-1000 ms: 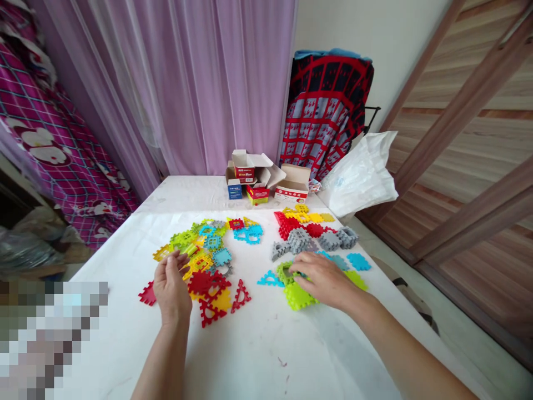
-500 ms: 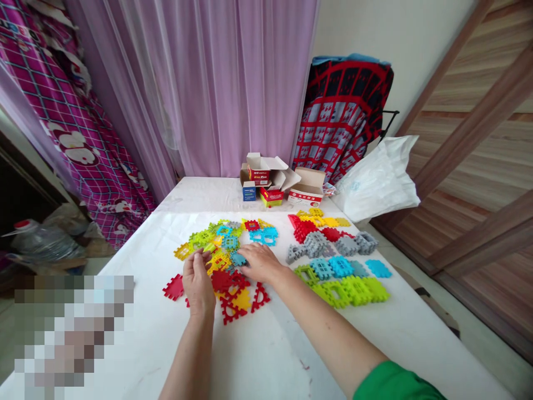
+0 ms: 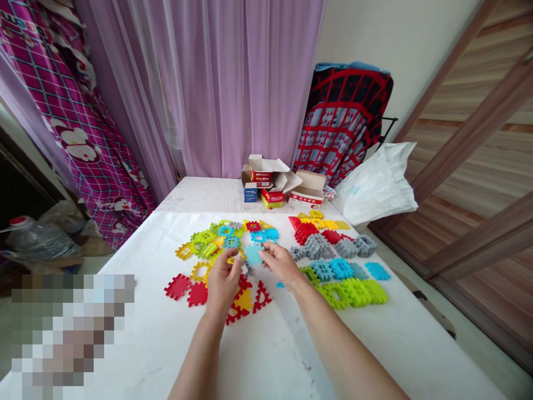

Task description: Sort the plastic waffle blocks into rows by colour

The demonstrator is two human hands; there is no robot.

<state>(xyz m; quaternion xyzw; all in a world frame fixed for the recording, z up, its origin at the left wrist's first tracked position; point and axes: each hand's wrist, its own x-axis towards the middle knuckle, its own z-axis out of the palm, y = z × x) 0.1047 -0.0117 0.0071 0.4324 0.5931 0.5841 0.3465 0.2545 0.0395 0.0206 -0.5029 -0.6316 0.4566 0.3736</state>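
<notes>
Light-blue tile (image 3: 252,255) is pinched in my right hand (image 3: 282,265) now, pulled off the pile (image 3: 204,238). My left hand (image 3: 222,279)'s half-curled, can't tell if it's gripping anything. Boxes (image 3: 272,198): print's too tiny to read.

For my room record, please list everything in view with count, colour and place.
Blue piece: 1, light blue, centre
Loose pieces: many, mixed, left to centre
Grouped pieces: many, yellow, red, grey, blue, green, right
Boxes: several, red, blue, white, back centre
Table: 1, white, centre
Bag: 1, white, back right
Curtain: count unclear, purple, behind
Cloth: 1, magenta check, far left
Drape: 1, mainly red-black, back right
Bottle: 1, clear, red cap, left
Panels: several, brown, right
Left hand: 1, bare, centre
Right hand: 1, bare, holding blue piece
</notes>
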